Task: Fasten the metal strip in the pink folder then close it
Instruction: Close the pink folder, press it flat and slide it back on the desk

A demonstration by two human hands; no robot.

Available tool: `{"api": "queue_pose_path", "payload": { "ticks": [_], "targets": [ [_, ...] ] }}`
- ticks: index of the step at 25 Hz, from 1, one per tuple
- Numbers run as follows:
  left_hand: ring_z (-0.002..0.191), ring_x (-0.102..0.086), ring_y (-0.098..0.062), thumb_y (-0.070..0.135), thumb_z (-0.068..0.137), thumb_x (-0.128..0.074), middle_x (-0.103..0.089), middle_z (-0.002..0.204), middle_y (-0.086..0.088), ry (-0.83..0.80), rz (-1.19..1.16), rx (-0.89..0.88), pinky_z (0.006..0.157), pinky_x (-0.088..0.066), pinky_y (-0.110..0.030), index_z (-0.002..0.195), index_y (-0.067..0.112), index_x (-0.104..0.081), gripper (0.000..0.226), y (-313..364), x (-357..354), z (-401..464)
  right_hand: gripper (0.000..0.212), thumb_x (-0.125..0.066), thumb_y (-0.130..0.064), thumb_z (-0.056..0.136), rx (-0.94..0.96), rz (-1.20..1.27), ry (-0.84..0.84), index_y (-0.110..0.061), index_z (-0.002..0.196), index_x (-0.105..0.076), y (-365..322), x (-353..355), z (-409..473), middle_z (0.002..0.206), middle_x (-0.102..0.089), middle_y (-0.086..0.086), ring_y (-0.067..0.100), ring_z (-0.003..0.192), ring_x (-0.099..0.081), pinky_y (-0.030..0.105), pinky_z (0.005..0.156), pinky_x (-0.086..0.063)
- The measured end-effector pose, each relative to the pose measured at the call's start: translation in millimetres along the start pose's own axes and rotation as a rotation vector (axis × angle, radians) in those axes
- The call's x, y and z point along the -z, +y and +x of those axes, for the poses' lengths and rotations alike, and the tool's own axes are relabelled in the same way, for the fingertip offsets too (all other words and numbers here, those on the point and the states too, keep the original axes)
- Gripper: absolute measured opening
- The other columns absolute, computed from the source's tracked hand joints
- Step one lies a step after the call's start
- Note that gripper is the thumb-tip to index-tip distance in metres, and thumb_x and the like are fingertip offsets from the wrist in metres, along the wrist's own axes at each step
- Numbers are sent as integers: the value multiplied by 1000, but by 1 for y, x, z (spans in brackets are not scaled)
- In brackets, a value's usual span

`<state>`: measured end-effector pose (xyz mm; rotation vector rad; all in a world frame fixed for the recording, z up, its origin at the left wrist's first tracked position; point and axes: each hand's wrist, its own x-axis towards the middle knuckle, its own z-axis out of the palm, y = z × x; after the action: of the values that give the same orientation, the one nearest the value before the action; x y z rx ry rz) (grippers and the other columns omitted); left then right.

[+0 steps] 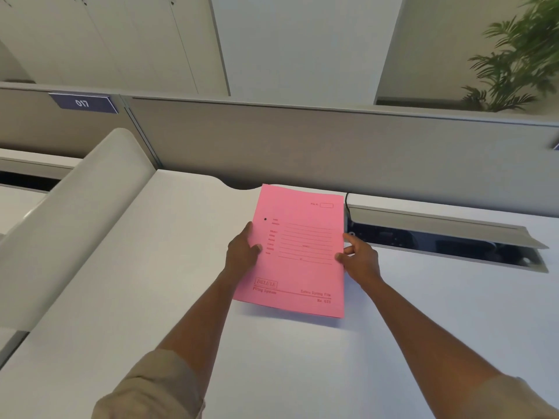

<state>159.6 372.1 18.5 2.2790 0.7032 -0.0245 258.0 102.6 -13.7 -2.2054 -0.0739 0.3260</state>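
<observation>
The pink folder is closed, its printed front cover facing up, and held a little above the white desk with a shadow under its near edge. My left hand grips its left edge, thumb on the cover. At the right edge my right hand pinches the folder, thumb on top. The metal strip is hidden inside; only a small dark hole shows near the cover's upper left.
An open cable tray with a raised lid sits in the desk right of the folder. A grey partition runs behind the desk. A curved white divider rises at the left. A plant stands at the back right.
</observation>
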Motion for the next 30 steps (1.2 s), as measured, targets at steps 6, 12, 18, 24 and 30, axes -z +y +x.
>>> {"api": "queue_pose_path", "payload": {
  "ticks": [6,12,18,24,30],
  "targets": [
    [134,-49,-34,21,97,-59,-51,145,-13,15,52,37,110,-39,-45,156,15,-24,69,-6,-17,36,52,-73,-16,86,-11,-67,22,-22,135,-57,-1,-14,24,83,-67,-5,14,77,-63,29,72,-48],
    [127,-52,-33,23,97,-58,-48,134,-14,15,73,76,104,-44,-44,155,21,-26,66,-9,-29,49,33,-71,-15,85,-15,-147,71,-22,116,-65,4,-21,30,67,-59,-19,-2,60,-56,13,52,-35],
    [123,-51,-29,19,97,-57,-45,127,-10,65,31,57,100,-46,-44,150,20,-35,57,-8,-39,49,36,-68,-18,87,-30,-190,104,-18,122,-62,4,-25,25,101,-70,0,22,89,-68,39,79,-57],
    [128,-39,-30,21,95,-59,-44,136,-10,124,107,18,105,-40,-43,146,15,-42,54,-13,-42,41,35,-63,-20,90,-19,-242,110,-16,125,-58,3,-28,21,119,-67,4,27,103,-67,49,90,-56],
    [145,-31,-24,25,97,-54,-35,157,-3,80,248,-173,115,-35,-44,151,16,-34,58,5,-45,36,26,-54,-20,94,99,-250,221,-16,119,-60,-13,-37,13,117,-63,4,24,104,-64,44,86,-57]
  ]
}}
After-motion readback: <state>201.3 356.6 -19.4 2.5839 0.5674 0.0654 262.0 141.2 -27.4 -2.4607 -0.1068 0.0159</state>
